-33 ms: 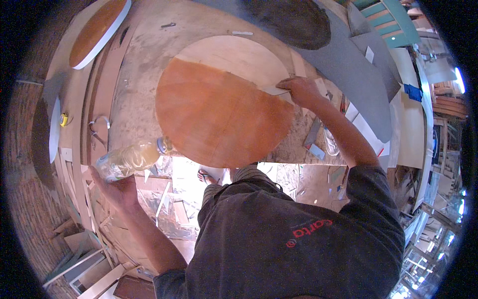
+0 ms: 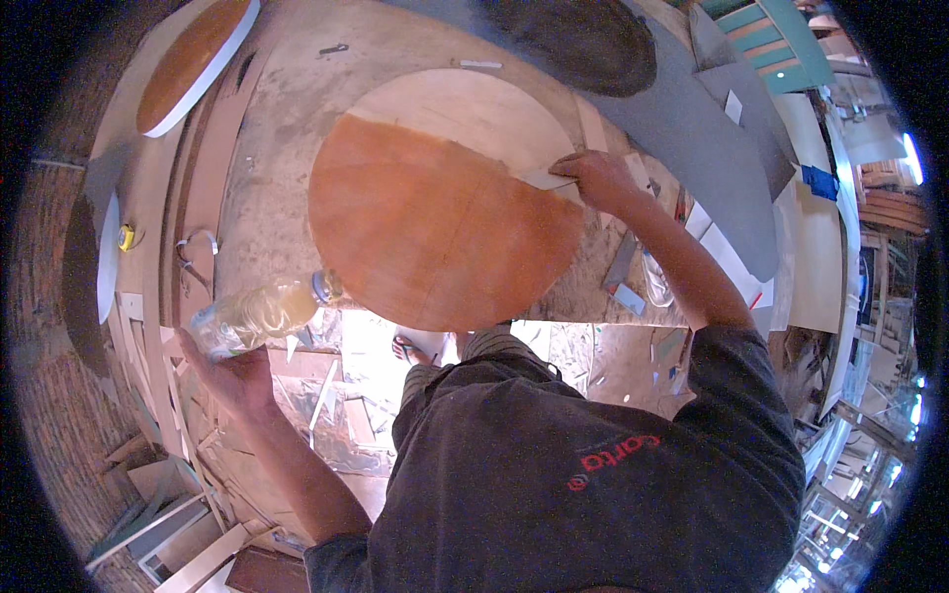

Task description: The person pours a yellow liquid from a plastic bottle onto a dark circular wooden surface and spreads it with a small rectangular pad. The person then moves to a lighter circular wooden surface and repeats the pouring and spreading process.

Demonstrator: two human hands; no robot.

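Observation:
A round wooden panel [image 2: 445, 227] lies on the workbench in front of me. Its nearer, larger part is coated orange, while the far part is pale bare wood. My right hand [image 2: 596, 182] pinches a thin, pale, flat spreader [image 2: 547, 180], whose edge rests where the orange meets the bare wood at the panel's right. Off the bench's front left, my left hand [image 2: 232, 376] is closed round the base of a clear plastic bottle [image 2: 262, 311] with yellowish contents. The bottle lies nearly sideways, its neck toward the panel's lower left edge. Some left fingers are hidden behind it.
A yellow tape measure [image 2: 127, 237] and a bent strip [image 2: 198, 252] lie to the left. Another round orange-topped piece [image 2: 198, 64] stands at the far left. Grey sheets [image 2: 692, 133] cover the bench's right side. Wood scraps [image 2: 213, 534] clutter the floor at lower left.

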